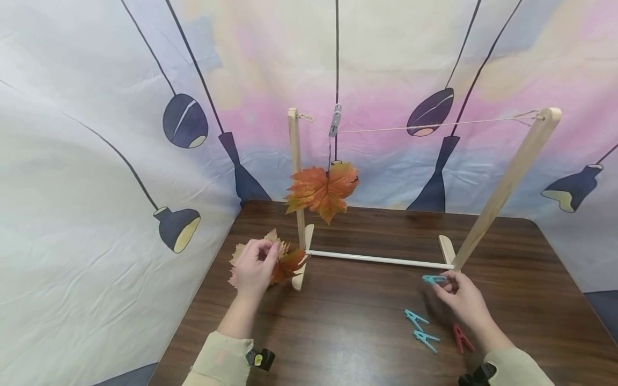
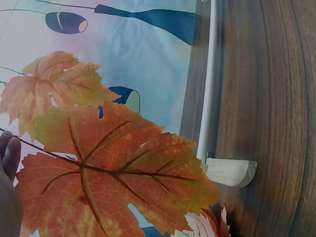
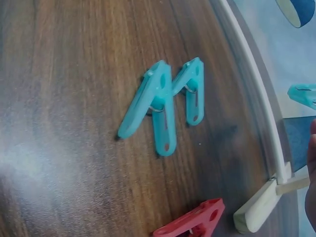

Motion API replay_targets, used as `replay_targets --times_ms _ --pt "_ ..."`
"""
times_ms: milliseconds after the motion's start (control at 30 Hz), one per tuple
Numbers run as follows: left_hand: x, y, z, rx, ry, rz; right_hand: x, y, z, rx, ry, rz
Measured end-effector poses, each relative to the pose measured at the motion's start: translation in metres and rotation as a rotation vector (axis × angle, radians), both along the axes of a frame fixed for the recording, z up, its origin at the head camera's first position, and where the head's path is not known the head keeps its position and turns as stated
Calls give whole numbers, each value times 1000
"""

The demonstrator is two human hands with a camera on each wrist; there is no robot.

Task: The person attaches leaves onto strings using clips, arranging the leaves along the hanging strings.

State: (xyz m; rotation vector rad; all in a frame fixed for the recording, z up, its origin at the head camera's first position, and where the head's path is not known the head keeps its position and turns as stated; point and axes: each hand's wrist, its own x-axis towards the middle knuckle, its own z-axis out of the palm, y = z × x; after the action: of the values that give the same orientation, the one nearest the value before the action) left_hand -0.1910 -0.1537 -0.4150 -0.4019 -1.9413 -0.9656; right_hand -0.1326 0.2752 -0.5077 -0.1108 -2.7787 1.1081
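Orange leaf (image 2: 123,182) was in the left hand (image 1: 255,268), left side of the bench (image 1: 347,316), near the left post (image 1: 295,155). Left grip: thumb and fingers together, clamped on the thin dark stem (image 2: 44,150). Paler leaf edges (image 2: 207,224) showed below it; could not tell how many leaves.

Right hand (image 1: 464,300) was over the right part of the bench, near the bottom of the right post (image 1: 504,193). Right grip: clamped on a blue peg (image 1: 433,279), pinched by thumb and fingers.

Two other pegs, also blue, lay on the bench: a front peg (image 3: 158,102) and a back peg (image 3: 191,85), just beside each other; could not tell if touching. Red peg (image 3: 205,215) lay near them, to their right in the head view.

Both posts were wood, joined low down by a white rod (image 1: 381,259) and up top by a string (image 1: 386,130). Grey peg (image 1: 335,120) was on the string toward the left end, a second orange-yellow leaf (image 1: 323,190) hanging under it. Backdrop cloth (image 1: 314,64) behind was pastel, printed with dark lamps.
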Motion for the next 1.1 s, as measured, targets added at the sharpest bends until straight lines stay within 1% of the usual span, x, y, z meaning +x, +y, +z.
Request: replay_targets --times_ms 167,300,433,533,633,767,867,967,1100 --pt "0 5 3 3 -22 -21 -2 -2 5 1 59 -20" --pt "-1 8 5 8 -24 -27 -5 -3 9 10 105 -25" --pt "-2 13 7 9 -53 -64 -4 -5 15 -11 119 -58" --pt "-1 17 7 -19 -67 -91 -3 -5 21 -39 126 -95" --pt "-1 22 6 -47 -47 -113 -3 -6 26 -56 148 -107" --pt "1 30 3 -48 -43 -155 -4 -6 31 -57 205 -81" --pt "3 37 0 -40 -63 -197 -4 -6 34 -48 246 -65" --pt "4 43 -4 -41 -89 -233 -5 -7 37 -37 263 -60" --pt "4 50 -5 -49 -124 -265 -6 -8 43 -77 235 -76"
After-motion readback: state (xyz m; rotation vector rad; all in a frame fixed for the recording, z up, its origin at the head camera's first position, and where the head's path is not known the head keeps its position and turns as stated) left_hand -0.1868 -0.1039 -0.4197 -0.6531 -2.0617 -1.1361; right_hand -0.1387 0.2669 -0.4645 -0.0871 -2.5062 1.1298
